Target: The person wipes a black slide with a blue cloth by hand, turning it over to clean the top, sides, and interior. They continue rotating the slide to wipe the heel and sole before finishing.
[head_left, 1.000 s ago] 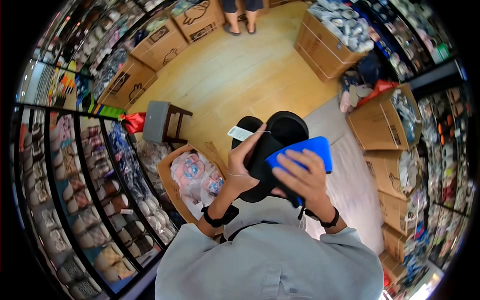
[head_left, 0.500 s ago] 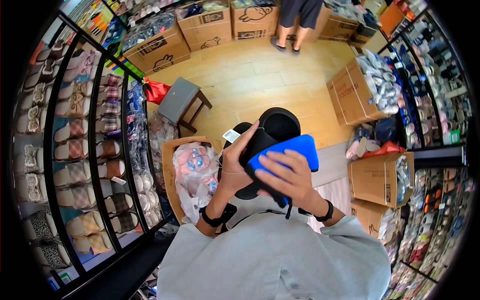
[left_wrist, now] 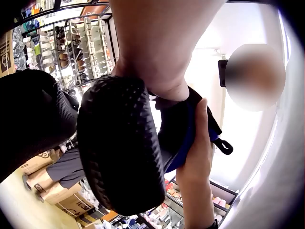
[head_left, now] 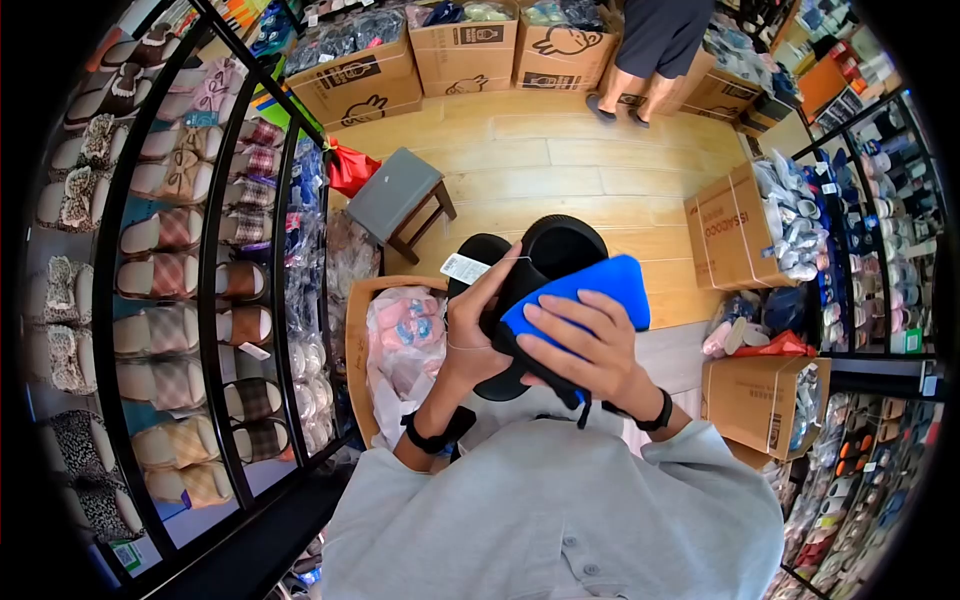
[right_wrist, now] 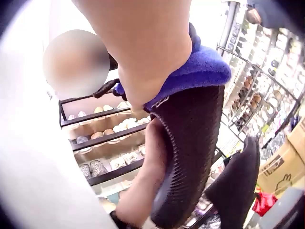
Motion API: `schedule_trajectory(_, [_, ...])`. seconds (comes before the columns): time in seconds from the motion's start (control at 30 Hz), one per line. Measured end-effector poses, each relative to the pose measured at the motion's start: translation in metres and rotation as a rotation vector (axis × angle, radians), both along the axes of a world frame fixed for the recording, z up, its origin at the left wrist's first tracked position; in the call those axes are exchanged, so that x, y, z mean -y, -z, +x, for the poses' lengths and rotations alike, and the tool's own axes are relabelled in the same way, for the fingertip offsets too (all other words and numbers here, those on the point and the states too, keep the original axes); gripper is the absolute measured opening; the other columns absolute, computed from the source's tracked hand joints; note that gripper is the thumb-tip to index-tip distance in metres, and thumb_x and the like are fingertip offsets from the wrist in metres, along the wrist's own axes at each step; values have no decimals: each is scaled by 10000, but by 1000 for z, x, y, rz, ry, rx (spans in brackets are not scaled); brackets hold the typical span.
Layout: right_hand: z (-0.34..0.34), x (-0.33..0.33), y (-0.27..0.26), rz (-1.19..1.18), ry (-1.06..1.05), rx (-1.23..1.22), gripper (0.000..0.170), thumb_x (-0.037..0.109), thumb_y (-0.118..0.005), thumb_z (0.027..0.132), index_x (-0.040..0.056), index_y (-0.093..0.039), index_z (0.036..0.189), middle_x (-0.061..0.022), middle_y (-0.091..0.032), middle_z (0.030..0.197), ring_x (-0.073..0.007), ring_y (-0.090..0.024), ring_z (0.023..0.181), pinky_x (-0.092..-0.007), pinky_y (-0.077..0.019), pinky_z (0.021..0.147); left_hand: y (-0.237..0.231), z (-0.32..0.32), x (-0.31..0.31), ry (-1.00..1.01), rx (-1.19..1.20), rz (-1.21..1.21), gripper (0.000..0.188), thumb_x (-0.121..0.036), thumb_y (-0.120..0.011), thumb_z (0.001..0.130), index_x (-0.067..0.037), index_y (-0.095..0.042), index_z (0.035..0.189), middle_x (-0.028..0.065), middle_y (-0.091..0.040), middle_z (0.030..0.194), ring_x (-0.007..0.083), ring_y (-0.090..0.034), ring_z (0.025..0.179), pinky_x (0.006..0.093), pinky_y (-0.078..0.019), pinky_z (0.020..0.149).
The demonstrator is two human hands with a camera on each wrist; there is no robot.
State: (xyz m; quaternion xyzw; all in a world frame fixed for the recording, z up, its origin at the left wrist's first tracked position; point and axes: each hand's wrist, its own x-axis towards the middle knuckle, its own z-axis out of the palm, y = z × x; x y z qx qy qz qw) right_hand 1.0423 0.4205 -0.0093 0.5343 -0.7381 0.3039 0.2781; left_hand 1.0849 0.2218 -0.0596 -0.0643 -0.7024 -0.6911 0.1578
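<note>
A pair of black slippers (head_left: pixel 562 250) is held up in front of the body, gripped around the middle by my left hand (head_left: pixel 476 330). Its thumb side faces forward, next to a white tag (head_left: pixel 465 268) on a thin string. My right hand (head_left: pixel 590 345) holds a blue plush pad (head_left: pixel 625 290), fingers spread over its top and thumb below, against the nearer slipper. In the right wrist view, the pad (right_wrist: pixel 205 71) lies along that slipper's edge (right_wrist: pixel 188 152). A black loop (left_wrist: pixel 224 146) hangs from the pad in the left wrist view. A textured sole (left_wrist: pixel 121 148) covers part of the left hand there.
Slipper racks (head_left: pixel 165 330) stand close on the left. Beside the left forearm is a carton (head_left: pixel 360 350) with pink bagged items. A grey stool (head_left: pixel 397 190) stands ahead; more cartons (head_left: pixel 735 225) line the back and right. A person's legs (head_left: pixel 640 85) show at the far side.
The head view has turned left, so the racks, stool and cartons sit farther right. The blue pad has shifted slightly left over the slippers; both hands keep their hold.
</note>
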Motion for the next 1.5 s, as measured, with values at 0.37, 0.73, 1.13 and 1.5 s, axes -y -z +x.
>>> schedule_trajectory(0.37, [-7, 29, 2, 9, -238, -20, 507, 482, -829, 905, 177, -778, 1306, -78, -764, 1356, -263, -716, 1243, -443, -490, 1101, -3, 26, 28, -222, -14, -36, 886, -42, -820, 769, 41, -533, 1603, 184, -699, 1466, 171, -702, 1209, 318, -567, 1011])
schedule_trajectory(0.73, [-1, 36, -5, -14, -152, 89, 496, 377, -849, 896, 173, -762, 1340, -100, -733, 1418, -299, -683, 1291, -493, -477, 1121, -10, 43, 18, -370, -3, 29, 853, -19, -774, 817, -20, -527, 1633, 81, -773, 1159, 122, -716, 1023, 264, -553, 946])
schedule_trajectory(1.13, [8, 19, -2, 2, -57, 187, 479, 368, -854, 902, 172, -775, 1331, -86, -732, 1413, -307, -685, 1290, -515, -484, 1128, 3, 46, 9, -269, 0, 74, 855, 96, -719, 833, 12, -481, 1650, 144, -770, 1285, 142, -723, 1128, 283, -550, 987])
schedule_trajectory(1.5, [-14, 34, -7, -9, -128, 190, 567, 369, -882, 842, 158, -761, 1354, -101, -732, 1414, -325, -681, 1301, -527, -493, 1111, -7, 53, 23, -298, -60, 2, 848, 36, -794, 844, 24, -492, 1636, 155, -766, 1302, 157, -727, 1147, 285, -553, 993])
